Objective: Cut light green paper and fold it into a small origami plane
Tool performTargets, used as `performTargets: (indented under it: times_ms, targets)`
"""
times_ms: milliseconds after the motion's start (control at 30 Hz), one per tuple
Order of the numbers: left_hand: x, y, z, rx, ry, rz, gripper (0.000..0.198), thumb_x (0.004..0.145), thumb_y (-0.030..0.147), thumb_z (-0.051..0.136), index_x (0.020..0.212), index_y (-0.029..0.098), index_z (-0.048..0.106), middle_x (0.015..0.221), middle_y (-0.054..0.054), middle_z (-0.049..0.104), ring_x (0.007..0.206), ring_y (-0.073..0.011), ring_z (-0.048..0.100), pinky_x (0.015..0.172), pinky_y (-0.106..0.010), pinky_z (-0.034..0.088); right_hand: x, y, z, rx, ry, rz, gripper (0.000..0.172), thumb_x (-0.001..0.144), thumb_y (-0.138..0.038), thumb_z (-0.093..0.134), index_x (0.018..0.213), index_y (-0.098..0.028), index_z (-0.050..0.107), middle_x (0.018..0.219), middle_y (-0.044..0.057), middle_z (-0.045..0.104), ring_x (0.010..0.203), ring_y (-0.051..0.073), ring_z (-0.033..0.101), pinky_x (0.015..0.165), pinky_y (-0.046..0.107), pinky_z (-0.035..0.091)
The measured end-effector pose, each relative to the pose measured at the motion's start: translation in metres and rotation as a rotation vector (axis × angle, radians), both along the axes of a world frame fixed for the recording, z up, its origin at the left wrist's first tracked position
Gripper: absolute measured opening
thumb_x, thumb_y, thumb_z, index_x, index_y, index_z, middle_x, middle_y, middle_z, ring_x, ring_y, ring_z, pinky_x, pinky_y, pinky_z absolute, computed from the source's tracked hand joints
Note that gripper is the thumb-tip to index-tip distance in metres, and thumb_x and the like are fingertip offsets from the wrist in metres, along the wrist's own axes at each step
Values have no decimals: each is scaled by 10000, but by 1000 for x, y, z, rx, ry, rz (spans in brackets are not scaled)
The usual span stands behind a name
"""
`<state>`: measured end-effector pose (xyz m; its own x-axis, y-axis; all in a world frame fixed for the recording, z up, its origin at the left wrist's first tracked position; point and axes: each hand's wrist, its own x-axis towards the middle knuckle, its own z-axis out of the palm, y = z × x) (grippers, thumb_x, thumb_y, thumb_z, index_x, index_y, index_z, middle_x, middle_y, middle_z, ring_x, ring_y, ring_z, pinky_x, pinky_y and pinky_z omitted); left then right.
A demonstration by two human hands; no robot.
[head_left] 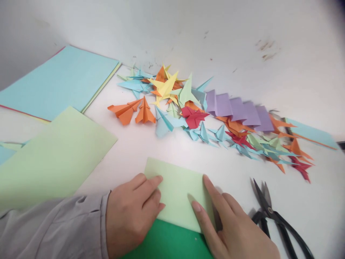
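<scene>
Here, two hands pressing down on a folded green paper

The pale green paper (176, 189) lies on the white table (161, 147) right in front of the person, its near edge overlapping a dark green sheet (169, 244). The left hand (132, 212), coming out of a grey sleeve (54, 230), rests its loosely curled fingers on the paper's left edge, pinching nothing. The right hand (231, 226) lies open with its fingers stretched along the right edge, pressing rather than gripping. Black scissors (272, 216) lie just beside the right hand, untouched. Further back a pile of folded paper planes (167, 97) in many colours spreads across the table, with a row of purple pieces (237, 109) at its right. To the left are a large pale green sheet (54, 158) and a light blue sheet (59, 81)
</scene>
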<state>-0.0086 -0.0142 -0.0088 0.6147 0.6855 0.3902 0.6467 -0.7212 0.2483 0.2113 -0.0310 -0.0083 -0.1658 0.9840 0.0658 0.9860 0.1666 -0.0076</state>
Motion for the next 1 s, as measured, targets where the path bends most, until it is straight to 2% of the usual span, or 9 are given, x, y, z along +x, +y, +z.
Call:
performTargets:
  times_ms: [133, 267, 400, 500, 667, 867, 1000]
  targets:
    - [0, -1, 7, -42, 24, 32, 248, 874, 277, 503, 926, 73, 633, 1064, -171, 654, 819, -251, 592, 627, -417, 525, 0, 0, 0, 6, -6, -1, 588, 888, -549, 365, 1337, -181, 460, 849, 70, 665, 606, 165, 647, 358, 199, 415]
    - [-1, -6, 6, -8, -30, 49, 166, 847, 211, 554, 934, 96, 634, 1108, -139, 650, 844, -230, 591, 657, -388, 532, 0, 0, 0, 0, -5, -4, 586, 889, -552, 354, 1338, -188, 457, 870, 67, 667, 606, 164, 643, 367, 205, 424]
    - [-2, -7, 0, 32, -8, 37, 179, 832, 157, 566, 982, 78, 625, 1118, -159, 642, 838, -218, 597, 648, -358, 530, 0, 0, 0, -11, 8, -15, 584, 891, -552, 345, 1340, -196, 455, 883, 72, 671, 600, 163, 641, 366, 207, 424]
    - [-1, -4, 1, -4, 69, 81, 212, 867, 220, 508, 974, 83, 630, 1156, -178, 620, 855, -241, 592, 656, -398, 529, 0, 0, 0, -19, 8, -15, 583, 888, -552, 356, 1342, -200, 452, 877, 71, 668, 612, 168, 647, 361, 206, 423]
    - [-1, -3, 7, -46, 127, 131, 397, 859, 384, 488, 1053, 61, 614, 1204, -208, 584, 870, -299, 558, 646, -460, 517, 1, 0, 0, -19, 5, -7, 580, 886, -545, 370, 1344, -197, 448, 877, 66, 666, 588, 159, 641, 363, 207, 429]
    - [-1, -3, 5, -39, 136, 141, 453, 857, 429, 477, 1086, 61, 605, 1229, -211, 567, 975, -339, 542, 688, -480, 506, 1, 0, -1, -32, 4, -18, 582, 888, -550, 356, 1345, -202, 451, 882, 74, 670, 585, 163, 642, 364, 207, 432]
    - [-1, -3, 2, -27, 130, 133, 446, 869, 425, 471, 1097, 68, 609, 1252, -200, 562, 1122, -362, 501, 812, -503, 483, 1, -1, 0, -17, 3, -13, 580, 891, -549, 355, 1342, -199, 453, 891, 71, 674, 587, 160, 643, 367, 207, 432]
